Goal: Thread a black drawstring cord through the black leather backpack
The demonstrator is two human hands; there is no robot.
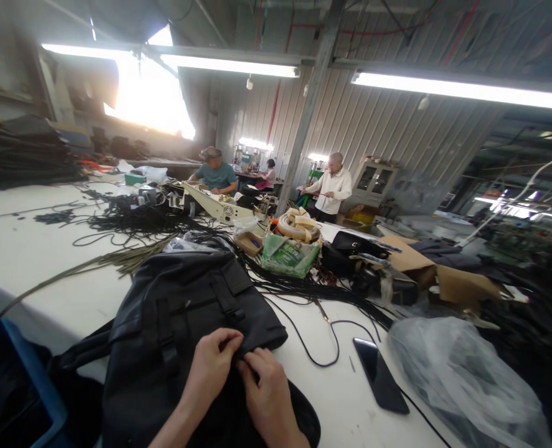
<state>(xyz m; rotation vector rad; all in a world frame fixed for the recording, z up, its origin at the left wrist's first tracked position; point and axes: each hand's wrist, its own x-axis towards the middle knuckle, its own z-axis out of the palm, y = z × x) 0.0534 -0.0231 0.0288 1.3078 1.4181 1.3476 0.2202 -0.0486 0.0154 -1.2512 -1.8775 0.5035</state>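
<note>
A black backpack (140, 348) with straps and buckles lies on the white table in front of me, its shoulder strap trailing off to the left. My left hand (216, 358) pinches the dark material near the bag's right side, thumb against fingers. Close beside it, my right hand (267, 386) is also closed on the same part of the backpack, fingers curled in. The exact bit between the fingertips is hidden. Right of the hands, a black smartphone (381, 375) lies on the table.
Black cords (322, 289) run across the table behind the bag. A green box (289, 254) holds rolls of tape. A clear plastic bag (462, 367) lies at right, a blue crate (37, 379) stands at lower left. Two people (217, 174) work beyond, with another person farther back.
</note>
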